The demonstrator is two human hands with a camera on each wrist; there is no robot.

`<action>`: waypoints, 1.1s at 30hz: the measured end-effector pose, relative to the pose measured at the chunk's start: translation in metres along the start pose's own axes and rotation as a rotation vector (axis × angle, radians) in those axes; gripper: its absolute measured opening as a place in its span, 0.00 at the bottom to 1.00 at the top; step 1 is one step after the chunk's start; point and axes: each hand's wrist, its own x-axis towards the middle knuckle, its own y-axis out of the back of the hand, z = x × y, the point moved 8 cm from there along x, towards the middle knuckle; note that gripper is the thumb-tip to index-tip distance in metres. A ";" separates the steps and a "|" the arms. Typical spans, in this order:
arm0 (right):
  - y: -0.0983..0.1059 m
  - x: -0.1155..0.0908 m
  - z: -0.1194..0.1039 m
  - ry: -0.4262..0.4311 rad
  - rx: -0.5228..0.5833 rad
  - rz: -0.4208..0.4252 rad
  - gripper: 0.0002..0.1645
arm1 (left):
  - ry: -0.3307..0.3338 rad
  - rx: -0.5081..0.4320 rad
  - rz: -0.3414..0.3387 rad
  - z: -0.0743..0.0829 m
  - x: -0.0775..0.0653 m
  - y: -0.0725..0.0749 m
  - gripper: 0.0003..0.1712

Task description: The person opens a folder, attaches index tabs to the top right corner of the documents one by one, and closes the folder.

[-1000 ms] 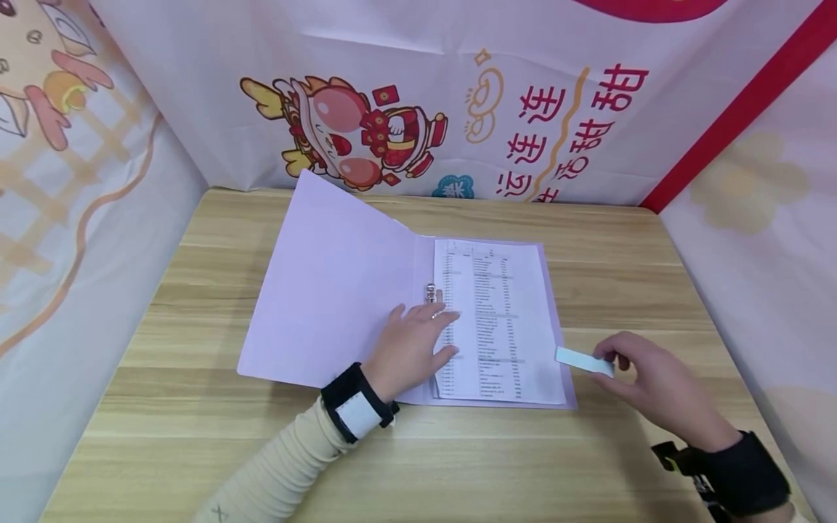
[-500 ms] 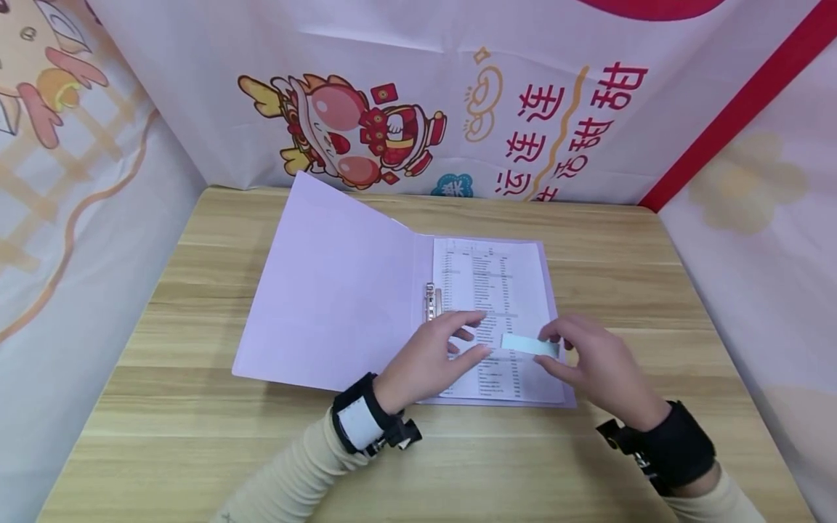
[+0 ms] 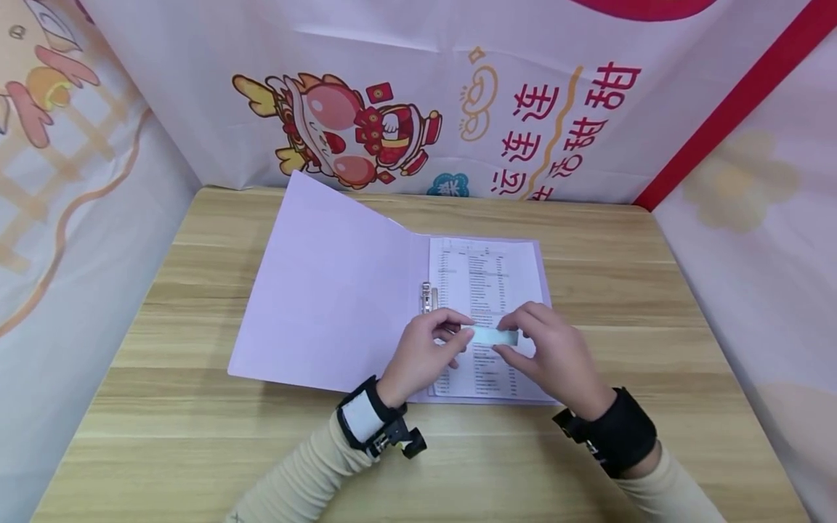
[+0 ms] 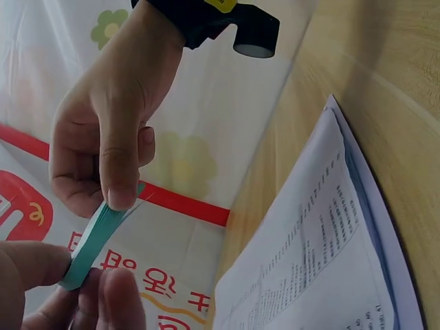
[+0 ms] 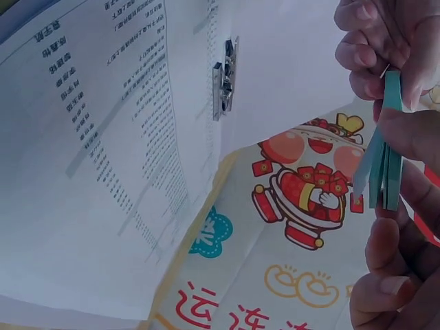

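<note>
There are two grips (image 3: pixel 421 356) (image 3: pixel 556 359), two wristbands (image 3: pixel 368 418) (image 3: pixel 621 434), one folder (image 3: pixel 327 290), one clip (image 3: pixel 427 296) and one pad (image 3: pixel 490 335).

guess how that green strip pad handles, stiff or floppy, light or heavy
The green strip pad is probably light: the left hand and right hand merely pinch it. As a stack it is likely fairly stiff, running straight between them. Its leaves may fan or bend, since some splay apart at one end.

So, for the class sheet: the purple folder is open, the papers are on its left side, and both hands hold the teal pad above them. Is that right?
Not quite: the papers are on the right side of the folder, as the head view shows. The folder is open, and the left hand and right hand hold the pad above the papers.
</note>
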 end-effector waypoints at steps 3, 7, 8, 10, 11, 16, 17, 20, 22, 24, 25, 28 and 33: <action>-0.003 0.001 0.000 0.006 0.002 0.017 0.22 | -0.008 -0.006 0.045 -0.002 0.000 0.003 0.09; -0.005 0.003 0.001 0.007 0.012 0.029 0.24 | -0.013 -0.025 0.106 -0.002 0.000 0.008 0.08; -0.005 0.003 0.002 0.005 0.019 0.031 0.24 | -0.015 -0.035 0.120 -0.002 0.000 0.009 0.07; -0.005 0.004 0.003 0.003 0.034 0.041 0.26 | -0.022 -0.050 0.149 -0.001 0.000 0.011 0.07; -0.005 0.005 0.004 0.001 0.041 0.047 0.26 | -0.025 -0.056 0.163 -0.001 0.000 0.011 0.06; -0.008 0.006 0.013 -0.006 0.072 0.072 0.31 | 0.010 -0.099 0.208 -0.004 0.001 0.014 0.05; -0.010 0.006 0.014 -0.006 0.076 0.072 0.31 | 0.024 -0.111 0.211 -0.005 0.001 0.014 0.05; -0.015 0.005 0.016 -0.004 0.089 0.066 0.30 | 0.066 -0.144 0.215 -0.009 0.001 0.014 0.06; -0.018 0.004 0.017 -0.005 0.094 0.066 0.28 | 0.083 -0.158 0.210 -0.011 0.001 0.013 0.06; -0.020 0.003 0.017 -0.009 0.096 0.069 0.26 | 0.087 -0.166 0.205 -0.011 0.001 0.013 0.07; -0.020 0.003 0.017 -0.010 0.094 0.071 0.25 | 0.085 -0.168 0.203 -0.010 0.001 0.012 0.07; -0.021 0.001 0.017 -0.014 0.085 0.077 0.24 | 0.078 -0.170 0.199 -0.010 0.001 0.011 0.07; -0.020 -0.001 0.017 -0.018 0.064 0.082 0.24 | 0.069 -0.151 0.206 -0.011 0.001 0.012 0.06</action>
